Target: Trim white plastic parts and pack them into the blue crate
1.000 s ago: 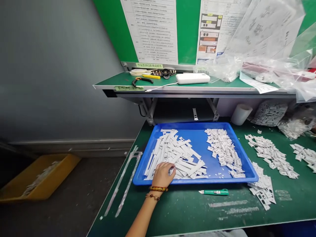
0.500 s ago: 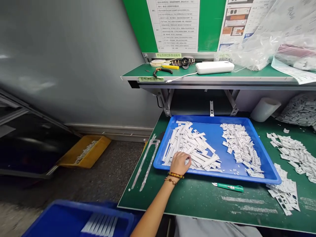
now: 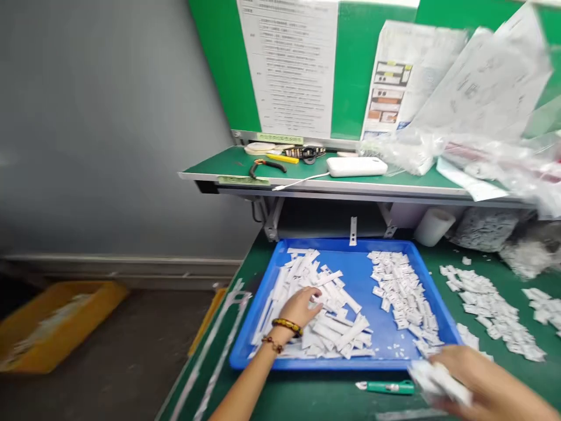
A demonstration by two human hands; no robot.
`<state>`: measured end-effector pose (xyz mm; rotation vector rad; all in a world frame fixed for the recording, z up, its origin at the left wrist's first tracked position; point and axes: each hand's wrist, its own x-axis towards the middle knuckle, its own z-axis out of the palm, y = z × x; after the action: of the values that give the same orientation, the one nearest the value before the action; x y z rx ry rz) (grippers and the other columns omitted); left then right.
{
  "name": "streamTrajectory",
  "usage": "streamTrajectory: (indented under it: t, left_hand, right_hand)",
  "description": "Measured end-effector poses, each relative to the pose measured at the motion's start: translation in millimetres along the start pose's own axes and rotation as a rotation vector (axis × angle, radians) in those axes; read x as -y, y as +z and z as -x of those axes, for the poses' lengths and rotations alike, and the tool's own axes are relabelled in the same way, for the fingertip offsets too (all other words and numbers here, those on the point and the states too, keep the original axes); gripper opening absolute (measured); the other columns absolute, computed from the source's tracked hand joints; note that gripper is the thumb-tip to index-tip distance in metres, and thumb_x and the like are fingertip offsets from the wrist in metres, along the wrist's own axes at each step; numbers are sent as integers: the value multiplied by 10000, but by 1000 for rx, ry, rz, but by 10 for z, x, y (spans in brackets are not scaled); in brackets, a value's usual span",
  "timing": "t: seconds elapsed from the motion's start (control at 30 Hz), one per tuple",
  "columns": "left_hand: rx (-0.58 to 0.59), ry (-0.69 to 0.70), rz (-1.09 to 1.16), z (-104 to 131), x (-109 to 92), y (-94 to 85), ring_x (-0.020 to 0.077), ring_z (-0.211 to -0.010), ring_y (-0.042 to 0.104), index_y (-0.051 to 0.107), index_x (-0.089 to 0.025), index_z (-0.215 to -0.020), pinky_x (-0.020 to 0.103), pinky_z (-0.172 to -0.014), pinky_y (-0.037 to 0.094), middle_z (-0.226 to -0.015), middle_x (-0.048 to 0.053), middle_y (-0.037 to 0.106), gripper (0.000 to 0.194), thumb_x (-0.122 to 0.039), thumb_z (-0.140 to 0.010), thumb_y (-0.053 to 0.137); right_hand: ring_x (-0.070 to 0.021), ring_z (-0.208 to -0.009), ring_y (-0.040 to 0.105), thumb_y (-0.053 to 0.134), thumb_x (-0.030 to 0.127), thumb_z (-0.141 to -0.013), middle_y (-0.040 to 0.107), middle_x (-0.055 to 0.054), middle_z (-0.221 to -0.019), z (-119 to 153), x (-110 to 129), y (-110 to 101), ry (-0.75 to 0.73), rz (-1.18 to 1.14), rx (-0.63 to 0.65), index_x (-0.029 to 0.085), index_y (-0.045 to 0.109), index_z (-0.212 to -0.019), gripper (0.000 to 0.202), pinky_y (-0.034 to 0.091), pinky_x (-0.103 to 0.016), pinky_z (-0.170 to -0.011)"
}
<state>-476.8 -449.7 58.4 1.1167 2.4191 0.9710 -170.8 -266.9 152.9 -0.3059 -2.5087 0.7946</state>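
My left hand [image 3: 300, 307] hovers over or rests on a heap of long white plastic strips [image 3: 346, 333] in the left part of the blue tray [image 3: 263, 363]. Its thumb and fingers are apart in a loose curve, and I see nothing between them. At the lower right, my right hand [image 3: 477, 374], smeared by motion, is closed around several white plastic pieces [image 3: 438, 380], just outside the tray's near right corner. Smaller white plastic parts [image 3: 403, 292] lie piled along the right side of the tray.
A green utility knife [image 3: 388, 387] lies in front of the tray. More white parts [image 3: 495, 310] are heaped on the bench to the right. Pliers [image 3: 266, 166] and a white power strip [image 3: 357, 166] sit on the shelf above. A yellow bin [image 3: 96, 321] stands at left.
My right hand has come into view at the lower right with white pieces in it. My left hand stays at the strips, its thumb and fingers wider apart. The view has shifted.
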Motion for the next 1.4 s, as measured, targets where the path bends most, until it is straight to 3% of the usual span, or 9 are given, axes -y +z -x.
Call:
streamTrajectory:
  t: [0.07, 0.13, 0.23, 0.33, 0.47, 0.73, 1.03, 1.23, 1.4]
  left_hand:
    - [1, -50, 33, -442, -66, 50, 208, -866, 664, 662, -195, -952, 354, -823, 532, -1011, 65, 717, 207, -232, -750, 637]
    - [3, -117, 39, -834, -143, 155, 222, -960, 650, 646, -174, -1002, 357, -847, 527, -1080, 95, 689, 229, -258, -789, 645]
    - [39, -238, 17, -1220, -198, 361, 216, -995, 635, 618, -133, -1073, 408, -881, 521, -1103, 98, 659, 255, -291, -873, 621]
    - [119, -339, 11, -1407, -191, 551, 180, -906, 649, 609, -142, -1104, 388, -806, 554, -1059, 72, 661, 295, -377, -933, 554]
    - [237, -408, 6, -1593, -222, 752, 156, -801, 654, 617, -136, -1078, 347, -729, 565, -971, 53, 672, 320, -412, -934, 546]
    - [243, -425, -47, -1766, -382, 989, 224, -1018, 625, 589, -143, -1164, 449, -883, 528, -1155, 97, 630, 352, -380, -905, 596]
    - [100, -393, 390, -1396, -613, 721, 143, -770, 651, 563, -133, -1135, 327, -696, 578, -971, 54, 643, 290, -273, -889, 629]
    - [-19, -233, 824, -339, -1071, 313, 143, -768, 684, 539, -120, -1149, 317, -751, 602, -829, 35, 629, 360, -316, -857, 615]
    - [-26, -230, 1263, 504, -1362, 75, 140, -605, 638, 627, -113, -1001, 283, -587, 584, -628, -6, 627, 445, -373, -676, 784]
  right_hand:
    - [-165, -479, 578, 651, 589, -775, 625, -4, -537, -201, -245, 192, 191, -92, 25, 218, 636, -608, 407, 480, -263, -484]
    - [-198, -508, 591, 558, 664, -790, 600, -33, -503, -333, -479, 482, 486, -240, -134, 203, 562, -517, 536, 488, -299, -535]
    - [-223, -537, 599, 573, 724, -718, 606, -66, -515, -353, -689, 894, 700, -314, -361, 196, 543, -503, 570, 487, -324, -569]
    - [-221, -525, 591, 593, 739, -679, 597, -68, -503, -258, -743, 1074, 768, -328, -336, 190, 552, -504, 578, 482, -327, -563]
    - [-218, -546, 595, 594, 718, -694, 603, -58, -528, -178, -760, 1072, 779, -325, -318, 194, 551, -528, 552, 488, -328, -590]
    - [-204, -534, 581, 607, 686, -687, 603, -53, -542, -238, -776, 1055, 808, -356, -305, 190, 559, -564, 513, 480, -317, -564]
    - [-230, -641, 640, 627, 641, -709, 665, -77, -617, -212, -793, 1034, 786, -386, -299, 163, 616, -609, 488, 500, -335, -669]
    - [-163, -587, 596, 685, 484, -759, 612, 7, -625, -358, -300, 1015, 685, -649, -486, 165, 650, -866, 339, 495, -296, -628]
    - [-89, -551, 519, 681, 412, -796, 597, 6, -883, -543, 278, 910, 499, -853, -462, 206, 579, -1188, 454, 488, -260, -556]
